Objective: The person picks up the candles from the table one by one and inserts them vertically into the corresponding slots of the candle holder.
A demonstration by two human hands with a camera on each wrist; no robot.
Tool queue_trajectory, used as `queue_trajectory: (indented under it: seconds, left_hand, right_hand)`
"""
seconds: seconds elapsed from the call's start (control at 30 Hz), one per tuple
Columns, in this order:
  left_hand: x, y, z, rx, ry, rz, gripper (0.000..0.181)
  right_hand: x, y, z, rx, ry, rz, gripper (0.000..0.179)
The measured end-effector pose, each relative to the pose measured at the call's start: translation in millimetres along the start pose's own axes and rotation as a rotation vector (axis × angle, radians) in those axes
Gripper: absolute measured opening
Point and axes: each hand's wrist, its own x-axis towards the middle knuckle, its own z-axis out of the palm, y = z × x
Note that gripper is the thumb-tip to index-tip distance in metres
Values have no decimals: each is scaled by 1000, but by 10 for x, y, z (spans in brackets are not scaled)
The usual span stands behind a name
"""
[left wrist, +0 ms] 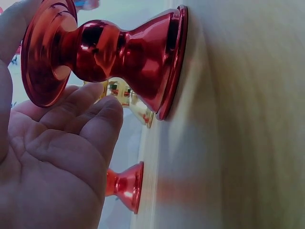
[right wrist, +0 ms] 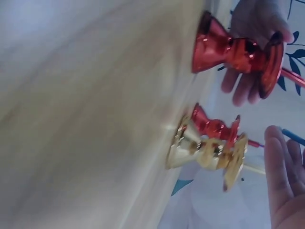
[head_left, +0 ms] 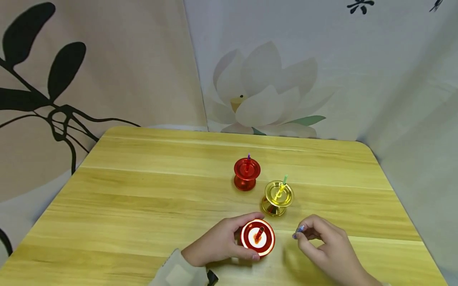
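Observation:
In the head view my left hand (head_left: 229, 242) holds a shiny red candle holder (head_left: 244, 238) by its dish, thumb on the near side and fingers on the far side. Its base (left wrist: 174, 62) is at the tabletop in the left wrist view. A thin red stick (right wrist: 291, 76) rises from its dish. To the right, my right hand (head_left: 327, 246) pinches a small blue stick (right wrist: 292, 136) between thumb and fingertips, apart from the holders. My fingers cover much of this stick in the head view.
Behind the held one stands a gold candle holder (head_left: 274, 208) with a green-tipped stick (head_left: 285, 180). Farther back is another red candle holder (head_left: 245, 183) with a purple-tipped stick (head_left: 248, 157). All are on a wooden table (head_left: 143, 198); printed curtains (head_left: 143, 59) hang behind it.

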Motion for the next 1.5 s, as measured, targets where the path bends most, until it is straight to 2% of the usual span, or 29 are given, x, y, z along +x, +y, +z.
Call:
queue_trajectory:
  seconds: [0.23, 0.47, 0.7, 0.93, 1.5]
  left_hand:
    - [4, -3, 4, 16, 6, 7, 79]
    - [12, -30, 11, -12, 1, 18, 79]
    - [13, -32, 11, -9, -5, 31, 77]
    - [16, -30, 6, 0, -7, 33, 76]
    - [12, -12, 4, 38, 2, 32, 78]
  right_hand:
    - [140, -143, 68, 71, -27, -13, 38]
    - [206, -216, 150, 126, -25, -25, 35]
    - [278, -269, 233, 185, -4, -80, 36]
    - [322, -314, 305, 220, 15, -134, 35]
    - [413, -377, 334, 238, 22, -172, 32]
